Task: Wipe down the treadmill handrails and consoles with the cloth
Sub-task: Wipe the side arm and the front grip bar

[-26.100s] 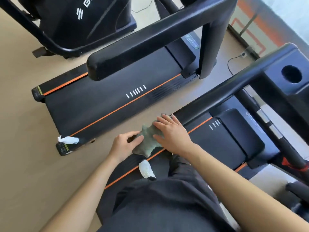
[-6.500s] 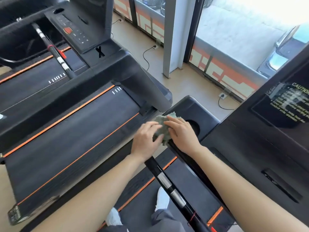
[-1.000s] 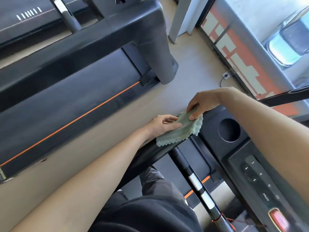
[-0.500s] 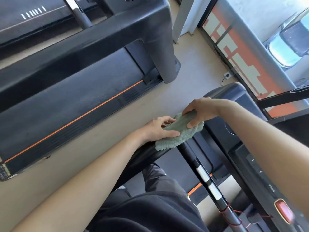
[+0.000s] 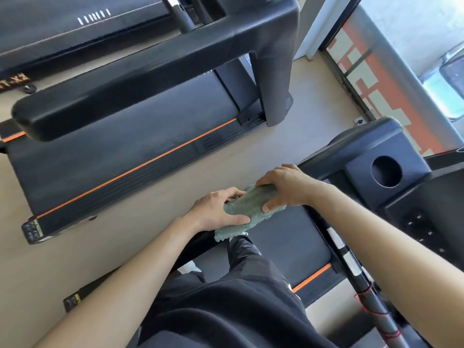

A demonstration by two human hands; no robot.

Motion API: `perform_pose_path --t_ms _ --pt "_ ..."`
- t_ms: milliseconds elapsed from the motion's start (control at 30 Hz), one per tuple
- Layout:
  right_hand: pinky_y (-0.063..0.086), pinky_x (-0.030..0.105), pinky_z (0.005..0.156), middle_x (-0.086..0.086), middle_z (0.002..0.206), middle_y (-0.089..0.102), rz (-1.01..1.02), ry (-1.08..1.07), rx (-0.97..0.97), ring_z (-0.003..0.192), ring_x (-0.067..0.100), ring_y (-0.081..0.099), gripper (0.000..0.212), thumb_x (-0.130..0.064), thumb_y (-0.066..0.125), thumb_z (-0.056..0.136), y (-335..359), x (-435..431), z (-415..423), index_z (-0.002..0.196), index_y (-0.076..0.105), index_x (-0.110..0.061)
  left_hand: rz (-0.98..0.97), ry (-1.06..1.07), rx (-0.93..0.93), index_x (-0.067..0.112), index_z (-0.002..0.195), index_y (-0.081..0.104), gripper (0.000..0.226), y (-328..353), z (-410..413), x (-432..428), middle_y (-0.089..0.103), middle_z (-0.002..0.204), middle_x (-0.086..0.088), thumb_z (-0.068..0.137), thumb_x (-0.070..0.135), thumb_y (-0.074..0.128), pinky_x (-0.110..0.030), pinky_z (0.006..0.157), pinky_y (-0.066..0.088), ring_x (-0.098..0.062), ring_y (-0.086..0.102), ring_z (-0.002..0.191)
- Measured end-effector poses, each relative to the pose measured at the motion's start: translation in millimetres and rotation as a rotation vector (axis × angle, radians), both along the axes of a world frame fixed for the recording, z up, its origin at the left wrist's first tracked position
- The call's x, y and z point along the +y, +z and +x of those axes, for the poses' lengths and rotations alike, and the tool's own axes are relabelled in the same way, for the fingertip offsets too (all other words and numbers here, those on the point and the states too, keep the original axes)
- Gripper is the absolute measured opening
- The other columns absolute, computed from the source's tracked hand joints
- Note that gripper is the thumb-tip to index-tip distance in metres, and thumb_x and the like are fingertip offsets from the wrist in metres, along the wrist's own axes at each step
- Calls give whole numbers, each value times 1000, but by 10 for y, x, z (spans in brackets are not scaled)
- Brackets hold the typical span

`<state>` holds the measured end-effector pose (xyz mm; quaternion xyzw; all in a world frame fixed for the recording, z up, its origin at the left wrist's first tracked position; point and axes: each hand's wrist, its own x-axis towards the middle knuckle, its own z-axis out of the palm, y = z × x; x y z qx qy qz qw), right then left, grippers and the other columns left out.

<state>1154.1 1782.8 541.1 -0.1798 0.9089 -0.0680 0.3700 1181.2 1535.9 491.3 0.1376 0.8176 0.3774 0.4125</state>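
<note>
Handrail wipe in hand: green cloth (image 5: 247, 212) draped over the left handrail (image 5: 316, 164) just short of the cup-holder console (image 5: 386, 172), left hand (image 5: 216, 212) and right hand (image 5: 286, 187) fingers clamped on it; next, judged: slide along the rail toward the console.

Bright daylight entering from the window (image 5: 411, 38) at upper right, overexposed there. Soft sheen along the neighbouring treadmill's black handrail (image 5: 140, 79); weak, diffuse shadows on the beige floor (image 5: 296, 136). Wide-angle bowing of straight lines toward the edges. Slight motion blur and overall softness, strongest at the margins.
</note>
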Motion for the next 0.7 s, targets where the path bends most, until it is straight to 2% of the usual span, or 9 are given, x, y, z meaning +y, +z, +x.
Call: perform_pose_path --t_ms 167,367,567,700 --pt "32 38 105 -10 115 66 -46 20 102 113 19 54 68 -68 76 69 -26 -461 286 126 62 -33 -47 21 58 59 126 50 70 72 241 -466 60 120 32 62 74 76 -39 99 49 -3 58 117" --pt "32 40 107 -6 118 66 -198 -14 244 111 24 56 73 -64 80 68 -129 -964 704 129 64 -27 -87 88 145 56 129 48 70 92 656 -1036 64 118 27 66 71 74 -37 92 52 -4 60 110" --pt "21 48 116 -5 123 64 -249 -9 331 118 23 54 76 -62 79 65 -258 -1447 997 131 62 -28 -147 154 275 46 132 54 65 182 1023 -1530 63 121 24 73 57 80 -29 84 47 -7 59 107" --pt "27 43 112 -4 122 65 -288 21 404 116 23 56 75 -61 76 65 -319 -1795 1177 129 64 -25 -147 230 311 44 133 55 66 171 1289 -1871 62 126 25 74 56 81 -29 87 46 -6 58 111"
